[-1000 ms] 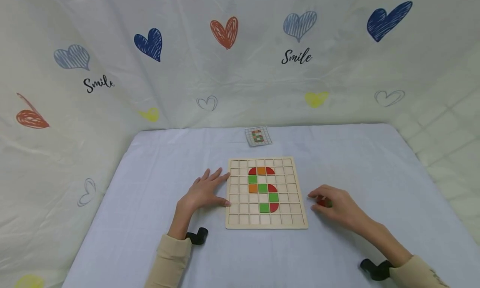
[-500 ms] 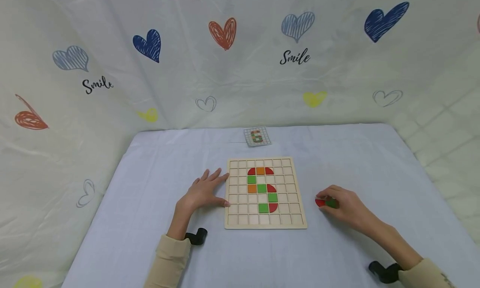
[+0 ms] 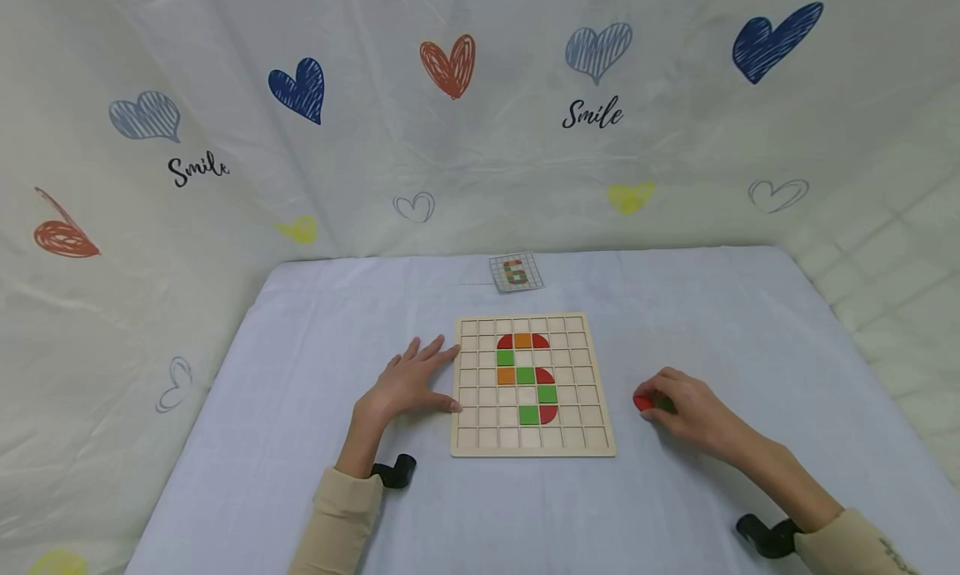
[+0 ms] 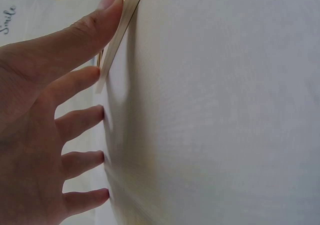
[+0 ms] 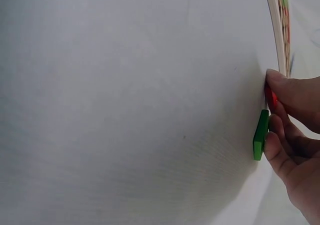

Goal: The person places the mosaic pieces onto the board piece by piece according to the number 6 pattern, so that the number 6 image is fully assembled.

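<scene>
A square wooden grid board (image 3: pixel 480 444) lies on the table, with red rounded tiles, green squares and orange squares set in its middle cells. My left hand (image 3: pixel 405 385) has its fingers spread, and its thumb and forefinger touch the board's left edge. Right of the board, my right hand (image 3: pixel 686 408) holds a red tile (image 3: pixel 642 402) between thumb and fingers. A green tile (image 5: pixel 260 135) is against its other fingertips in the right wrist view, low over the cloth. The fingers partly cover both tiles.
Behind the board lies a small card (image 3: pixel 517 272) with a printed grid pattern of coloured cells. A white cloth (image 3: pixel 525 517) covers the table. The backdrop curtain (image 3: pixel 510 150) with hearts rises at the table's far edge.
My right hand has shifted a little to the right, away from the board, with the red and green tiles, and the red tile's visible shape has changed. My left hand stays put.
</scene>
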The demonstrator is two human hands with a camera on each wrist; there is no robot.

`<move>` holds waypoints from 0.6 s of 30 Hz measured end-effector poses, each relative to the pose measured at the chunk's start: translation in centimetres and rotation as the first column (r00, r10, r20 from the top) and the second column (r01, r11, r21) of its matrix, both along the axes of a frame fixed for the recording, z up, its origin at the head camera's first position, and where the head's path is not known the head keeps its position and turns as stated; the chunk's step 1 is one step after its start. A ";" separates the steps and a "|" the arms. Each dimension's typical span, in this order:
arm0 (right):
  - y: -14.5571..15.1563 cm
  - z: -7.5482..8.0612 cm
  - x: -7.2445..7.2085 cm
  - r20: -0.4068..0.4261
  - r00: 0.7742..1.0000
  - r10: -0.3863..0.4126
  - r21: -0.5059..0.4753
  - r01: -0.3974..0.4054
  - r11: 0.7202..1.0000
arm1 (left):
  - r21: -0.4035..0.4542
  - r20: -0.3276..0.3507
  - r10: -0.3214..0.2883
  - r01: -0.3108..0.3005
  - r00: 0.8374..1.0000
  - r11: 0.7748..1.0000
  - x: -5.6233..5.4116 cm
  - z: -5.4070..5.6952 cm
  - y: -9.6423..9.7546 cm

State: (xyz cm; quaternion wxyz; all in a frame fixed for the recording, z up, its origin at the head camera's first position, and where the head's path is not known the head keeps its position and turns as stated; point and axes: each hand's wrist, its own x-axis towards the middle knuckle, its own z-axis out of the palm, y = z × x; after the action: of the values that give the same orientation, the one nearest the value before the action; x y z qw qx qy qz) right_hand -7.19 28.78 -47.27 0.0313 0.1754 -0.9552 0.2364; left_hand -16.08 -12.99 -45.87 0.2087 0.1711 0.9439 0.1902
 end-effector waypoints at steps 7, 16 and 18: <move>-0.4 0.1 -0.2 -0.017 1.000 0.004 -0.022 -0.004 1.000 | -0.002 0.005 0.002 -0.002 1.000 1.000 0.0 0.3 0.1; -0.6 0.2 -0.2 -0.069 0.995 0.074 -0.054 -0.078 0.995 | 0.003 0.011 0.003 -0.003 1.000 1.000 0.2 0.5 0.2; -0.7 0.2 -0.2 -0.073 0.994 0.079 -0.063 -0.084 0.994 | 0.002 0.010 0.003 -0.003 1.000 1.000 0.2 0.5 0.2</move>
State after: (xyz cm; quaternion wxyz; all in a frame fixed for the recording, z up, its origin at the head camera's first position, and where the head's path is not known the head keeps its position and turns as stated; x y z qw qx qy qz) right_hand -7.39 28.12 -47.05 0.0612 0.2213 -0.9372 0.2627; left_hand -15.91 -12.83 -45.40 0.2128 0.1691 0.9429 0.1923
